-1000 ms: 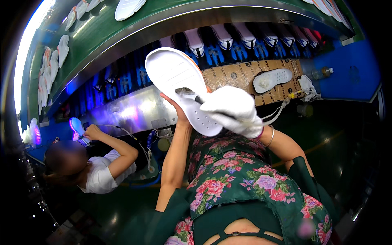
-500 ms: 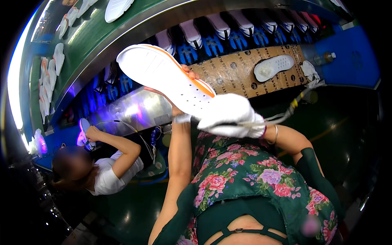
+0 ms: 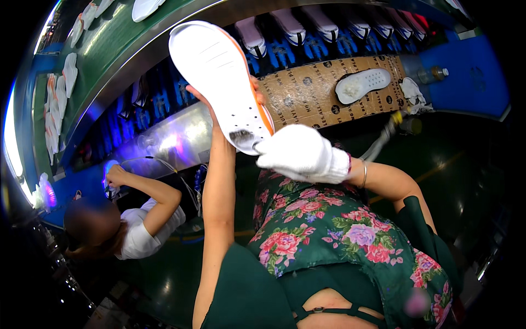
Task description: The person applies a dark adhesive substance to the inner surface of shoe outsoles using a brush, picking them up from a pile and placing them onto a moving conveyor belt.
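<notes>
Holding a white shoe sole [image 3: 219,82] raised, long axis running far-left to near-right: my left hand [image 3: 249,96] grips behind it, fingers mostly hidden; my gloved right hand [image 3: 301,153] pinches its near end.

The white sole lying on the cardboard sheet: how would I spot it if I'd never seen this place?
Find the long blue workbench past the raised hands; a brown cardboard sheet lies on it. The white sole rests alone at its right end, tread up. Unlike the orange-edged sole held up in the left hand, nobody touches it.
</notes>
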Demonstrator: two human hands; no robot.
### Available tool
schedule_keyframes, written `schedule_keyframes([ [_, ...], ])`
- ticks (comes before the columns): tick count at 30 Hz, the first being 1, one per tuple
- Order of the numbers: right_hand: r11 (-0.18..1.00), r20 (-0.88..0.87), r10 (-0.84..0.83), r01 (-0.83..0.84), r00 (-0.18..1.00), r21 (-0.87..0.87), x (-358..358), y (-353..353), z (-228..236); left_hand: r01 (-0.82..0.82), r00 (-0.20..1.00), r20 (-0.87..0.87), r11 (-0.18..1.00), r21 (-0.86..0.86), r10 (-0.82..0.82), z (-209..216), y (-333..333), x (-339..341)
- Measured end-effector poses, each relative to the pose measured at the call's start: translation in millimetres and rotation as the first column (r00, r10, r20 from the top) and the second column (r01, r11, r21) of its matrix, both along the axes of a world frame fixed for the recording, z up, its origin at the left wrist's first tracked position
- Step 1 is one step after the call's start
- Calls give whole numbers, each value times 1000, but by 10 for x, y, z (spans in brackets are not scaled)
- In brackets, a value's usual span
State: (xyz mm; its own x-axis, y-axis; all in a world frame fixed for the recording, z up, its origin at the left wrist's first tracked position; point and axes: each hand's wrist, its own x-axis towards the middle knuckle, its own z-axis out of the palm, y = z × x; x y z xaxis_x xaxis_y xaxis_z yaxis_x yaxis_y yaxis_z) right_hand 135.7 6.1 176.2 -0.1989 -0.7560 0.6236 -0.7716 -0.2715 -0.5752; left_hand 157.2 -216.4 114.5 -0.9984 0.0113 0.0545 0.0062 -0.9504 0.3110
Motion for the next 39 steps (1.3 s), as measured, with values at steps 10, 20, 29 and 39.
schedule_keyframes([
  [10,999,-8,-9,9,1000,-32,-46,-31,-145,263,961,140,942,-207,-237,67,-76,-118],
  [20,991,81,107,-113,991,73,-107,-79,-25,361,917,376,684,-633,-136,51,-104,-180],
  [29,942,675,-31,-203,737,265,-181,46,110,298,921,390,661,-689,-8,85,-102,-230],
  [39,907,423,-409,311,809,283,-661,16,230,2,963,260,960,-281,74,-252,501,179],
])
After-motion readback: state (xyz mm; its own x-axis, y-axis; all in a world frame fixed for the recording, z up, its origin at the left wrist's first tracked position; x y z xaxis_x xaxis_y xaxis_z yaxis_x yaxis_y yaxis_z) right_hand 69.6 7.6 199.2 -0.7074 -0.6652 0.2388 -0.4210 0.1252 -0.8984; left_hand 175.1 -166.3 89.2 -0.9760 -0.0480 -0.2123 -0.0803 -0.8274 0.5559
